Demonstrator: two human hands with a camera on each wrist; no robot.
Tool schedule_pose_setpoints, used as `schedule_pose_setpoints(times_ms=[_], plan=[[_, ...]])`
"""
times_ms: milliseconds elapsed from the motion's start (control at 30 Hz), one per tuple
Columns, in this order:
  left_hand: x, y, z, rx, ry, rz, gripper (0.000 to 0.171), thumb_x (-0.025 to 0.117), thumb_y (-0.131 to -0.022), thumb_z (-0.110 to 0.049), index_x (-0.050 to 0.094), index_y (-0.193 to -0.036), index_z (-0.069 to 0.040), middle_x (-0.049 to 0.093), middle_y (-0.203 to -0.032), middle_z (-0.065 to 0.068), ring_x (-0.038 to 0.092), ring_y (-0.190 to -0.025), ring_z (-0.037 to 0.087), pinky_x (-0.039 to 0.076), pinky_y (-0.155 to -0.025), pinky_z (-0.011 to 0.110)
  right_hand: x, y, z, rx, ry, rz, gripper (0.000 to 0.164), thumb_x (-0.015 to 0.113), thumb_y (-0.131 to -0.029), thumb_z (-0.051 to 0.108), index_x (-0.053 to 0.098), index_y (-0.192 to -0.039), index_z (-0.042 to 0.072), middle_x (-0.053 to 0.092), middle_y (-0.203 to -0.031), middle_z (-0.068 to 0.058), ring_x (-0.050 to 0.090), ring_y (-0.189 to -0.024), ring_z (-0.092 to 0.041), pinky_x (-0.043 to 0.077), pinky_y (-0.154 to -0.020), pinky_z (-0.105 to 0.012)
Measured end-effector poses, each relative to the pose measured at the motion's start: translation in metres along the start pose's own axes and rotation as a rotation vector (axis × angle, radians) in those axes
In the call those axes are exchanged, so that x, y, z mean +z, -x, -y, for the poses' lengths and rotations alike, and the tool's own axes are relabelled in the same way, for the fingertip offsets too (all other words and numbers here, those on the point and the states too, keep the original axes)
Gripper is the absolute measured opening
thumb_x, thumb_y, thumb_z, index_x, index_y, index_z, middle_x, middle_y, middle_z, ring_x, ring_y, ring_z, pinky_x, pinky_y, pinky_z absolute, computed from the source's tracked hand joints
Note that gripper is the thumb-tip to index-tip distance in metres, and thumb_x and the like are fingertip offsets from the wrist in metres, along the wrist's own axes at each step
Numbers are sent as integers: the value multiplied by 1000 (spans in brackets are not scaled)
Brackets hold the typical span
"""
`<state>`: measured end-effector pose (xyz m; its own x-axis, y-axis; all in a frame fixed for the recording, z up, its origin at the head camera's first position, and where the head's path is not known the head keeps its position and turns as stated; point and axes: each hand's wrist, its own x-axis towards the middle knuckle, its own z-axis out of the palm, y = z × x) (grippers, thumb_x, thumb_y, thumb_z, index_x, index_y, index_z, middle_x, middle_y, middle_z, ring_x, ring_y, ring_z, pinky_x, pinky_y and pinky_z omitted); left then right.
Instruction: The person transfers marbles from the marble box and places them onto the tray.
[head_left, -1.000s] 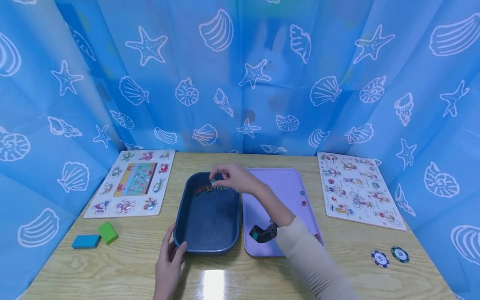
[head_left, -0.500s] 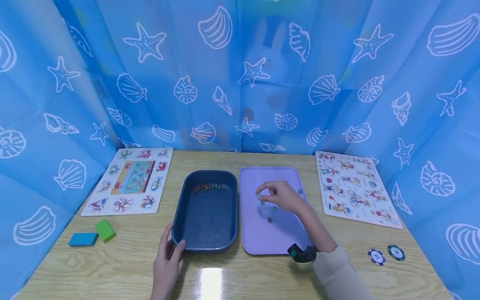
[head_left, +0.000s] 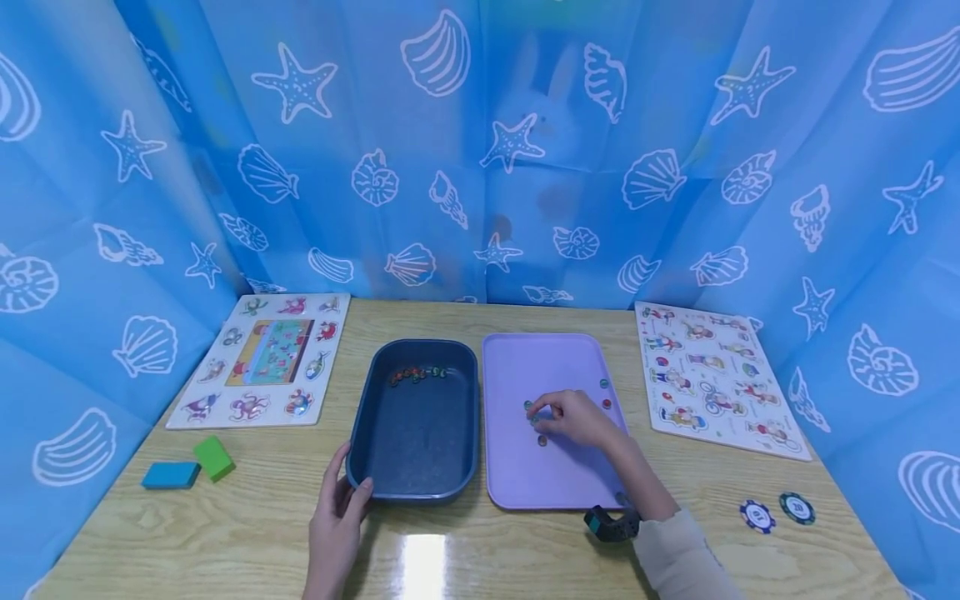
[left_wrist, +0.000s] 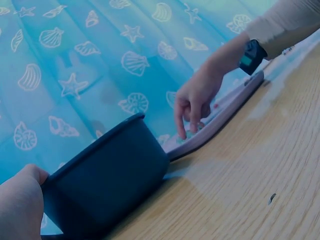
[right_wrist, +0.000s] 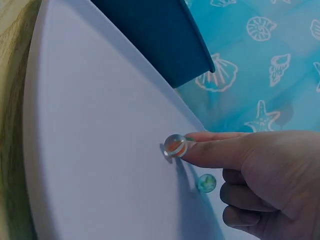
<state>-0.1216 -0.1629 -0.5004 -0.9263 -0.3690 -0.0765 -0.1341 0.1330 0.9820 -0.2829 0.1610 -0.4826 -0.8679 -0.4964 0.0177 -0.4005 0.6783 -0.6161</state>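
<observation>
In the head view, my left hand point(head_left: 334, 523) grips the near left corner of a dark blue bin point(head_left: 412, 497), thumb over the rim. Several red, orange and green marbles lie along the bin's far end. My right hand point(head_left: 576, 418) is low over a lilac tray point(head_left: 517, 483), thumb and index finger together at a green marble point(head_left: 534, 419). In the right wrist view that marble is mostly hidden; only a sliver shows between the fingertips. A clear marble with an orange swirl point(right_wrist: 176, 146) lies by the thumb tip. Another green marble point(right_wrist: 206, 183) sits below the hand.
More marbles lie along the tray's right side, including a red marble point(head_left: 607, 403). Picture puzzle boards stand at the back left point(head_left: 258, 362) and back right point(head_left: 716, 375). Blue point(head_left: 171, 476) and green point(head_left: 214, 459) blocks lie left, two poker chips point(head_left: 757, 517) right. A patterned curtain point(head_left: 480, 167) encloses the table.
My right hand has gone from above the bin to the tray on the right, then down among the marbles there. My left hand keeps its hold on the bin.
</observation>
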Motion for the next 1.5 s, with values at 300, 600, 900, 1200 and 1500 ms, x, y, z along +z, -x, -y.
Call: schedule_pose_setpoints(times_ms=[300,600,900,1200,1500], plan=[[-1,0,-1,-6,-23,-4,54,52,-91,-26,28,-138,-37,41,-133,21,44,-119,31,45,-89,38,-15,-12,28,-73,-53,-98,16,66,-81,17,68,-97,18,34,-49,4,30,-43,-9,27,-39,-21],[-2,1,-2,-11,-25,-9,54,52,-91,-25,28,-138,-37,40,-134,21,43,-120,31,44,-91,39,-11,-56,90,-246,-77,-53,17,62,-84,26,67,-100,24,34,-48,2,31,-42,-13,29,-42,-24],[1,-1,0,-33,-37,-4,54,52,-91,-27,27,-138,-39,39,-134,21,43,-120,32,44,-91,41,16,-106,127,-290,94,56,23,60,-86,29,65,-107,22,39,-53,3,38,-47,-12,32,-45,-22],[-1,-2,1,-28,-34,-3,54,52,-91,-29,28,-137,-40,41,-133,21,44,-119,32,44,-91,40,42,-142,125,-228,134,115,20,62,-84,23,66,-105,21,38,-49,4,35,-44,-11,30,-43,-21],[-1,-3,0,-37,-39,0,54,52,-90,-29,28,-138,-39,40,-134,21,44,-120,32,44,-91,40,54,-155,124,-154,288,180,21,64,-83,23,66,-104,23,64,-81,3,53,-63,-9,47,-78,-28]])
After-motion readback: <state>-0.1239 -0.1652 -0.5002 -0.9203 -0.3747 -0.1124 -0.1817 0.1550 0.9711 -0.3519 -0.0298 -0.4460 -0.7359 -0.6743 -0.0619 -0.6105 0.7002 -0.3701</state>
